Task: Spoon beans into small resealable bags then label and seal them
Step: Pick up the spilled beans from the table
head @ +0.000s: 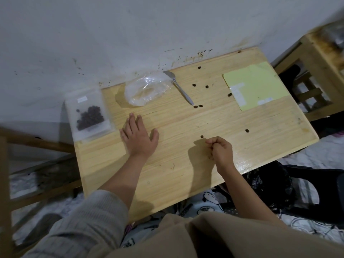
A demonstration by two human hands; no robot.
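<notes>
Beans (202, 136) lie scattered; left hand (138, 135) flat (right hand (221, 150) curled).

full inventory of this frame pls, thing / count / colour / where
table: 1, light wood, against the wall
filled bag: 1, clear with dark beans inside, far left corner of the table, overhanging the edge
empty plastic bag: 1, clear, crumpled, far side by the wall
spoon: 1, silver, right of the empty plastic bag, bowl towards the wall
loose beans: about nine, dark brown, scattered over the table's middle and right
label sheet: 1, pale yellow with a few white labels, far right corner
left hand: flat on the table, fingers straight
right hand: fingers curled, near a loose bean; whether it holds one is unclear
</notes>
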